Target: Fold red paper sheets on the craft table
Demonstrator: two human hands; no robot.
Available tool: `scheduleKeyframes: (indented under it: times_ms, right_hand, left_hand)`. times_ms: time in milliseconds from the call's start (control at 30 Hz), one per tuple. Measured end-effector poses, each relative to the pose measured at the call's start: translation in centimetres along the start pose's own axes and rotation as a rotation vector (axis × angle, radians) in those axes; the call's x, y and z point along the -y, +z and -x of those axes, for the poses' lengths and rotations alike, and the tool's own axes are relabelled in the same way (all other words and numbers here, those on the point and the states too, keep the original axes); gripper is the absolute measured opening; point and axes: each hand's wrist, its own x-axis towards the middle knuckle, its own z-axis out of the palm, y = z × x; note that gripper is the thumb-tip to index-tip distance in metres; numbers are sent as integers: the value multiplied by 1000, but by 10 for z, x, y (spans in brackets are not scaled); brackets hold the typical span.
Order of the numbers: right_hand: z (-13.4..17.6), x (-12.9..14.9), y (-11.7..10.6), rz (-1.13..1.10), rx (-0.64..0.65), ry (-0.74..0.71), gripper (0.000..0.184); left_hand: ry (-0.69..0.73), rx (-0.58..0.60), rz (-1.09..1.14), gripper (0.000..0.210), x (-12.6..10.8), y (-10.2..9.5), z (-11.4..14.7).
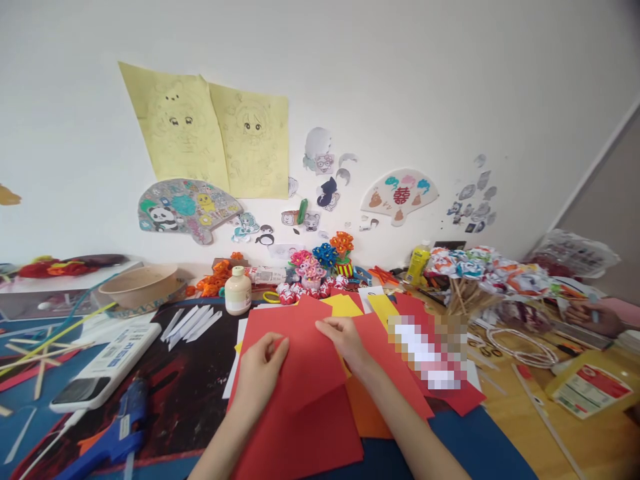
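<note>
The person's left hand point(263, 367) and right hand point(346, 341) extend from the near side, thumbs and fingertips drawn narrow at a red sheet point(311, 363); whether either grips it cannot be told; the sheet sits angled between them, smooth, matte, straight-edged, over more red paper point(310, 443); an orange sheet point(373, 410) shows at right; farther off stands a rounded cream bottle point(238, 293).
</note>
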Motion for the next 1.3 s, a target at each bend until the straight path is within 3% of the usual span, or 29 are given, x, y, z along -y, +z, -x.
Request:
scheduleKeyframes:
  times_ms: [100,167,233,333,533,767,1033,1300]
  right_hand:
    - [2,2,-3,7,197,44,36]
    - [4,6,-6,69,309,45,34]
    - [6,10,-6,137,365,20,35]
    - [9,14,-2,236,414,-23,40]
    - [8,12,1,296,427,-86,37]
    - [8,10,1,287,478,-66,34]
    - [11,12,5,313,487,-84,30]
    - [10,6,10,271,451,-160,27]
  left_hand:
    - [-79,19,247,46,4,-3,-3]
    - [-78,82,297,47,4,-5,-4]
    - [-22,149,203,47,3,-4,-5]
    - [81,150,18,45,2,-1,-4]
    - [75,126,-146,38,1,1,-2]
    - [108,290,-124,37,-4,2,5]
    - [148,165,-137,39,-8,-2,4]
    - [172,241,-120,37,-12,1,8]
